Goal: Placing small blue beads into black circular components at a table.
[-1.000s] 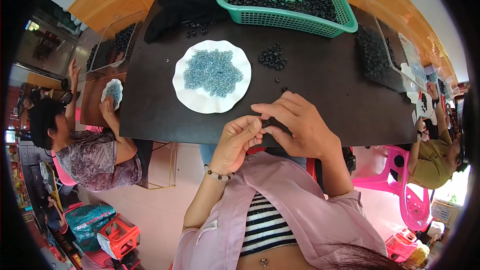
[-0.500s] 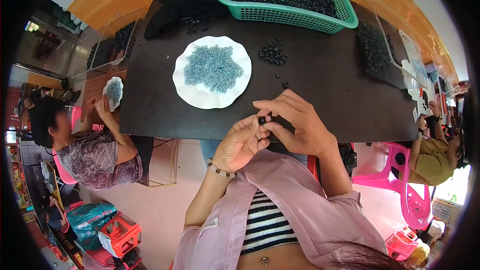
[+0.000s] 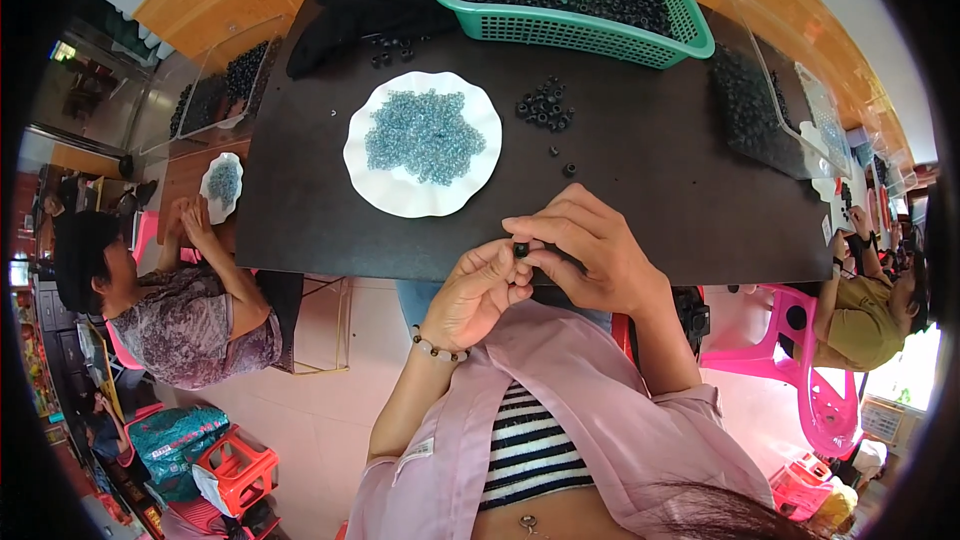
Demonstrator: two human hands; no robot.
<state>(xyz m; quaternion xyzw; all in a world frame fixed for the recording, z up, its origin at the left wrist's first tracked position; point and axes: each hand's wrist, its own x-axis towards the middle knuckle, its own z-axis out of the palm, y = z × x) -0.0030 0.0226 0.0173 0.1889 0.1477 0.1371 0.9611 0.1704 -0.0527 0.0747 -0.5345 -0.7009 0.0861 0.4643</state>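
Observation:
A small round black plastic part [image 3: 521,250], with a dark hollow facing up, sits between the fingertips of my left hand [image 3: 468,292] just off the table's front edge. My left thumb and fingers are closed around it. From the other side, my right hand [image 3: 598,258] pinches at the same part with thumb and index finger. Whether the right fingertips also hold a tiny bead is too small to see. Beyond my hands lies a white scalloped plate [image 3: 362,162] heaped with small blue-grey clear beads [image 3: 425,137]. A loose pile of similar black parts [image 3: 545,105] is to its right.
A green plastic basket [image 3: 580,26] full of black parts stands at the table's far side. A dark cloth [image 3: 365,5] lies at far left. Clear bins with black parts flank the table at left [image 3: 215,100] and right [image 3: 765,105]. Other people sit on both sides.
The black part has tipped slightly between my fingers, and my right thumb and index finger have come in closer on it. Both hands stay at nearly the same place.

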